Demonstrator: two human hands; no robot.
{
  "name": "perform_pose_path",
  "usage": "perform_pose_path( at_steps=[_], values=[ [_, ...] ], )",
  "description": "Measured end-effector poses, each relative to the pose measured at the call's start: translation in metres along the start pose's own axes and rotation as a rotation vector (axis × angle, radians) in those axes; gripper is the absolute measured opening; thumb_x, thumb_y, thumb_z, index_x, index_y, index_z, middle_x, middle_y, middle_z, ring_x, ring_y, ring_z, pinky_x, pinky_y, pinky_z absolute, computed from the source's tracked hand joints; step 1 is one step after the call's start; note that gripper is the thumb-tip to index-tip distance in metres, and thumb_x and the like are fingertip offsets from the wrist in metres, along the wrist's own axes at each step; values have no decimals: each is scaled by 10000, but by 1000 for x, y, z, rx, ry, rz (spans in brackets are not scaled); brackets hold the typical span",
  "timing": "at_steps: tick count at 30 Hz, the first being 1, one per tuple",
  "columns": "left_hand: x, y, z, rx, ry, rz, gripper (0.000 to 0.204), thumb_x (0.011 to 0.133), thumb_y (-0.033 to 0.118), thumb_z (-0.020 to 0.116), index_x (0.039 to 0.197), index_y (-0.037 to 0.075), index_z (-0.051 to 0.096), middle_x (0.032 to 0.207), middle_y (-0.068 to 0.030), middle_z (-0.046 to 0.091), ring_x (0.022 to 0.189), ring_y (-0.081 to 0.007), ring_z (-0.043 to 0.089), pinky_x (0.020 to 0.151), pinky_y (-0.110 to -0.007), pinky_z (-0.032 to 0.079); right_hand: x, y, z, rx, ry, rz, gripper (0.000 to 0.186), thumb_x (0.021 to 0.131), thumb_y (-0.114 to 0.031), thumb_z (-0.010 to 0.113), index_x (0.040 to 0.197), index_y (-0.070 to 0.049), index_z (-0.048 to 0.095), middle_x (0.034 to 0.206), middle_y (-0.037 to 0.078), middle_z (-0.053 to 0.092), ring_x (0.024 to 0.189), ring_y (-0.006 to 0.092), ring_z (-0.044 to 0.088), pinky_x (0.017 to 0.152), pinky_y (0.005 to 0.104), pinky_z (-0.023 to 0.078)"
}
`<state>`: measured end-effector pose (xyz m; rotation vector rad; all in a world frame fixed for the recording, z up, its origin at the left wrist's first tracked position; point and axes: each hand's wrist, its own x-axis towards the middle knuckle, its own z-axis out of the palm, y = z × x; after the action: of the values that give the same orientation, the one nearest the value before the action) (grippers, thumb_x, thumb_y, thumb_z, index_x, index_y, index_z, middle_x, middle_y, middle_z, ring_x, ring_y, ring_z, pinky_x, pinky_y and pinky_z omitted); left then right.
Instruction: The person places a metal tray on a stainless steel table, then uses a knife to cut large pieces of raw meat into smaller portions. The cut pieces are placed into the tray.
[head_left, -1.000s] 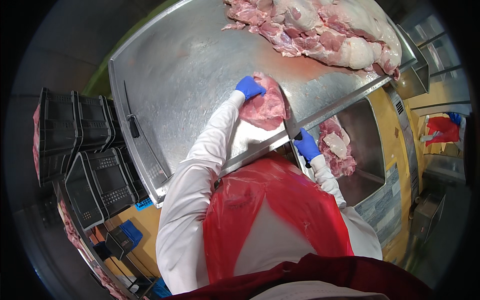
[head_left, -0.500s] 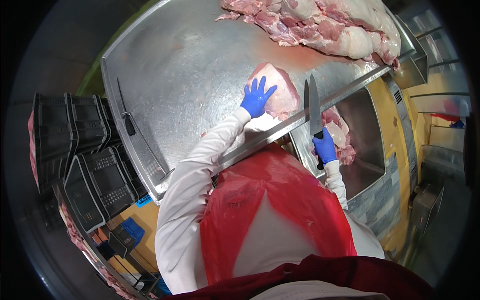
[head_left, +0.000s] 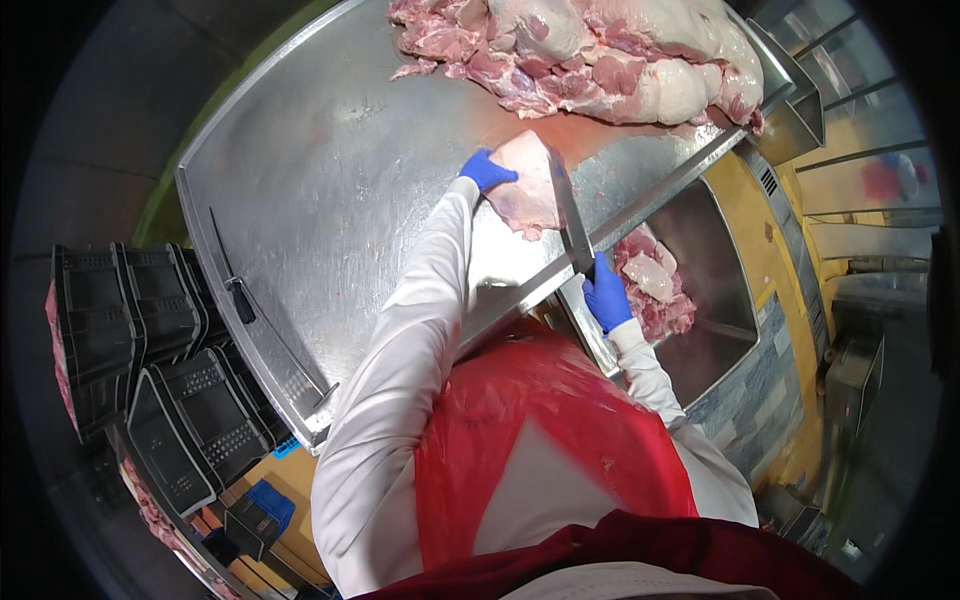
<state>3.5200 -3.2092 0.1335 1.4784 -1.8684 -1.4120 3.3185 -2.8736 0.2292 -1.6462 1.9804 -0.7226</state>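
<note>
The left hand (head_left: 488, 172) is clamped on the near edge of the meat piece (head_left: 527, 187), just right of it on the table (head_left: 330, 150). The right hand (head_left: 606, 293) encloses the handle of the knife (head_left: 573, 218), blade forward along the piece. Cut meat (head_left: 653, 285) (apparently done) lies right of that hand; the pile (head_left: 610, 65) beyond both seemingly remains.

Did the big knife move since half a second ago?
Yes. Judged against the metal table's rim, the knife has moved left, its blade now right beside the piece of meat.
</note>
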Motion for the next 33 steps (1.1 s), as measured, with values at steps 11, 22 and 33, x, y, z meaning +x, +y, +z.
perform_pose_path(
  at_steps=[11, 22, 33],
  values=[
    [-27, 38, 9, -360, 140, -45, 287, 568, 104, 781, 822, 10, 685, 758, -65, 667, 683, -165, 619, 665, -321, 512, 18, 7, -32, 161, -313, 281, 534, 816, -33, 576, 1328, -25, 427, 869, 245, 643, 764, 352, 662, 673, 430, 512],
    [-95, 76, -20, 390, 465, 437, 261, 697, 122, 666, 957, 99, 665, 845, -200, 646, 853, -398, 636, 755, -457, 507, 21, -32, -29, 96, 50, -1, 484, 853, -86, 594, 1314, -40, 453, 885, 253, 658, 775, 413, 657, 664, 470, 508],
    [-126, 7, -23, 255, 475, 199, 267, 704, 127, 689, 966, 82, 659, 870, -204, 682, 854, -397, 665, 750, -432, 530, 6, -49, 15, -78, -200, -45, 463, 876, -126, 576, 1312, -46, 441, 762, 244, 622, 706, 433, 610, 615, 519, 469]
  ],
)
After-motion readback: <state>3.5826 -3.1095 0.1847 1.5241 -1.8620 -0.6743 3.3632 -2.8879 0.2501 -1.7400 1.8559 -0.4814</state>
